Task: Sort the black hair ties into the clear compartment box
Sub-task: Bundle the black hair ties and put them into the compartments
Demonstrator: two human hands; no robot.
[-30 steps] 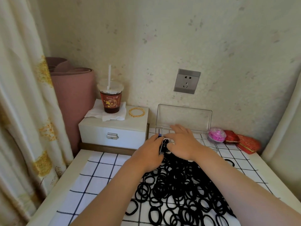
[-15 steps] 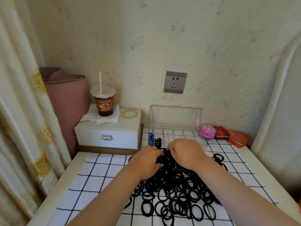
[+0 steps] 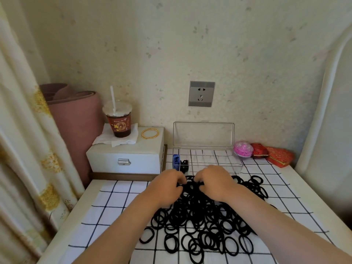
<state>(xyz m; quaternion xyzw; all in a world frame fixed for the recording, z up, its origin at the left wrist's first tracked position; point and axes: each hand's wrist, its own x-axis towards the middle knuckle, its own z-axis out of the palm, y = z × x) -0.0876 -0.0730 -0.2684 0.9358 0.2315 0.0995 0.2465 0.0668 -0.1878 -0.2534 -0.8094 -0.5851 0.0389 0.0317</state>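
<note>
A big heap of black hair ties (image 3: 205,223) covers the checked cloth (image 3: 114,204) in front of me. My left hand (image 3: 167,185) and my right hand (image 3: 213,180) sit side by side at the heap's far edge, fingers curled down into the ties and gripping some. Just behind them lies the clear compartment box (image 3: 219,159), its lid (image 3: 203,135) standing open against the wall. A few black ties (image 3: 183,164) and a blue item (image 3: 176,161) fill its leftmost compartments; the other compartments look bare.
A white drawer box (image 3: 125,157) at back left carries an iced drink (image 3: 119,121) on a napkin and gold bangles (image 3: 150,133). A pink ball (image 3: 243,149) and red pouches (image 3: 272,154) lie at back right. Curtain on the left, rolled pink mat (image 3: 76,121) behind it.
Both hands have drawn back from the box's left compartments to the heap's far edge and now dig into the ties. The view has tilted upward a little.
</note>
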